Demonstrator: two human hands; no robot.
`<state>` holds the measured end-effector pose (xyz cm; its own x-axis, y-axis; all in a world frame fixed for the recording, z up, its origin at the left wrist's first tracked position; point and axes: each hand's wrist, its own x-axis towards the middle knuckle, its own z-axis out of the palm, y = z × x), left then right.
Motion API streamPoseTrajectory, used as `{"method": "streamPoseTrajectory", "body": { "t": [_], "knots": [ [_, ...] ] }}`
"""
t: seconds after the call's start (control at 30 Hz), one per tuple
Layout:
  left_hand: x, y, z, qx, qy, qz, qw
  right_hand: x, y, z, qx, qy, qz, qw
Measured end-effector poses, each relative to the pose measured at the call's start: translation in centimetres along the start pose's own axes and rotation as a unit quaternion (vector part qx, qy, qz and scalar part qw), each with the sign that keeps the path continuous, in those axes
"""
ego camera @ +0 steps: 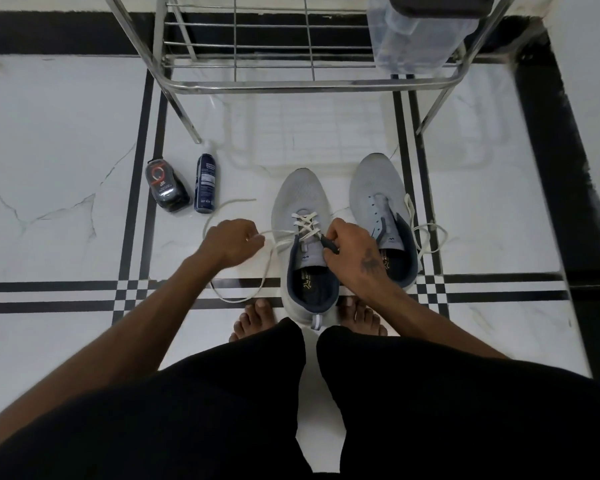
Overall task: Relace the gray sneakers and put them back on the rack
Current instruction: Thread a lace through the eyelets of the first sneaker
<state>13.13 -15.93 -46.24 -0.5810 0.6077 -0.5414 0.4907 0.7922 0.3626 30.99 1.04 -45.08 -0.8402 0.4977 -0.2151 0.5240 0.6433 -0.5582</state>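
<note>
The steel rack is standing behind two gray sneakers on the floor: the right sneaker unlaced, the left sneaker half-laced in white; the right hand is pinching its dark-tipped lace end, the left hand gripping the lace

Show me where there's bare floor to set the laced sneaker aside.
Bare floor lies left of the two bottles, and right of the unlaced sneaker past the black stripes. A smaller patch sits under the rack. Crowded: around the left hand, right hand and the trailing lace.
</note>
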Motion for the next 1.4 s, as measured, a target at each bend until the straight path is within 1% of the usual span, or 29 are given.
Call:
{"method": "streamPoseTrajectory", "body": {
  "t": [0.07,0.1,0.13,0.17,0.2,0.23,0.27,0.33,0.37,0.4,0.5,0.6,0.67,0.7,0.73,0.77,0.8,0.83,0.87,0.9,0.93,0.97,1.0,1.03,1.13,1.2,1.3,1.33,1.4],
  "knots": [
    [-1.5,0.2,-2.7,-0.081,0.030,-0.010,0.996,0.1,-0.9,-0.5,0.011,0.042,-0.036,0.998],
    [-2.4,0.8,-4.0,-0.165,0.040,-0.024,0.985,0.2,-1.6,-0.9,0.043,0.057,-0.048,0.996],
    [-3.3,1.8,-5.1,-0.277,0.046,-0.046,0.959,0.5,-2.5,-1.3,0.104,0.045,-0.043,0.993],
    [-4.0,3.0,-6.0,-0.400,0.040,-0.067,0.913,0.8,-3.5,-1.9,0.183,-0.008,-0.017,0.983],
    [-4.6,3.9,-6.7,-0.506,0.027,-0.081,0.858,1.2,-4.7,-2.2,0.262,-0.099,0.015,0.960],
    [-4.6,4.9,-7.1,-0.585,0.009,-0.088,0.806,1.7,-5.6,-2.5,0.312,-0.193,0.039,0.929],
    [-4.6,5.7,-7.4,-0.643,-0.006,-0.090,0.760,1.8,-6.6,-2.5,0.323,-0.260,0.041,0.909],
    [-4.2,6.8,-7.7,-0.724,-0.010,-0.091,0.684,1.6,-7.6,-2.4,0.311,-0.317,0.011,0.896],
    [-3.9,6.9,-7.6,-0.737,-0.001,-0.097,0.669,1.2,-7.8,-2.5,0.303,-0.325,-0.005,0.896],
    [-3.7,6.7,-7.5,-0.732,0.011,-0.103,0.674,1.0,-7.7,-2.8,0.312,-0.325,-0.012,0.893],
    [-3.6,5.4,-6.5,-0.675,0.046,-0.117,0.727,0.4,-6.1,-4.9,0.342,-0.289,0.013,0.894],
    [-4.1,3.6,-5.2,-0.599,0.072,-0.113,0.789,0.6,-3.2,-6.6,0.253,-0.220,0.018,0.942],
    [-4.3,3.0,-4.2,-0.558,0.078,-0.118,0.818,1.1,-1.6,-6.7,0.175,-0.175,0.028,0.968],
    [-4.2,2.8,-3.7,-0.508,0.087,-0.119,0.849,1.3,-1.2,-6.6,0.157,-0.151,0.041,0.975],
    [-3.9,2.6,-3.1,-0.419,0.103,-0.111,0.895,1.6,-1.0,-6.5,0.152,-0.127,0.050,0.979],
    [-3.8,2.4,-2.5,-0.283,0.120,-0.097,0.947,1.8,-1.0,-6.4,0.153,-0.108,0.052,0.981],
    [-3.8,2.5,-2.0,-0.127,0.150,-0.070,0.978,1.9,-1.2,-6.3,0.152,-0.098,0.052,0.982],
    [-3.7,2.7,-1.4,-0.002,0.195,-0.017,0.981,2.1,-1.4,-6.2,0.143,-0.098,0.047,0.984],
    [-3.8,3.2,-1.0,0.053,0.227,0.051,0.971,2.2,-1.7,-6.0,0.126,-0.106,0.040,0.986],
    [-3.9,4.1,-0.9,0.049,0.225,0.122,0.965,2.3,-2.0,-5.8,0.112,-0.114,0.034,0.987],
    [-3.9,5.1,-0.9,0.003,0.192,0.183,0.964,2.5,-2.3,-5.5,0.113,-0.118,0.026,0.986],
    [-3.9,6.1,-0.7,-0.058,0.140,0.215,0.965,2.6,-2.3,-5.2,0.125,-0.121,0.019,0.985],
    [-3.8,7.0,-0.6,-0.100,0.093,0.219,0.966,2.8,-2.3,-4.9,0.136,-0.125,0.014,0.983],
    [-3.7,7.6,-0.5,-0.118,0.080,0.210,0.967,2.8,-2.3,-4.8,0.142,-0.127,0.010,0.982],
    [-2.8,7.6,-0.8,-0.129,0.146,0.181,0.964,2.5,-1.5,-4.5,0.197,-0.075,0.039,0.977],
    [-2.5,6.9,-0.7,-0.132,0.158,0.159,0.966,2.0,-0.6,-4.4,0.208,-0.056,0.075,0.974],
    [-2.4,6.5,0.1,-0.069,0.145,0.154,0.975,1.5,0.3,-3.1,0.066,-0.154,0.045,0.985],
    [-2.3,6.7,0.5,-0.053,0.143,0.157,0.976,1.5,0.2,-2.5,0.028,-0.158,0.030,0.987],
    [-2.1,7.3,1.2,-0.029,0.153,0.150,0.976,1.9,0.3,-1.9,0.014,-0.126,0.026,0.992]
  ]
}}
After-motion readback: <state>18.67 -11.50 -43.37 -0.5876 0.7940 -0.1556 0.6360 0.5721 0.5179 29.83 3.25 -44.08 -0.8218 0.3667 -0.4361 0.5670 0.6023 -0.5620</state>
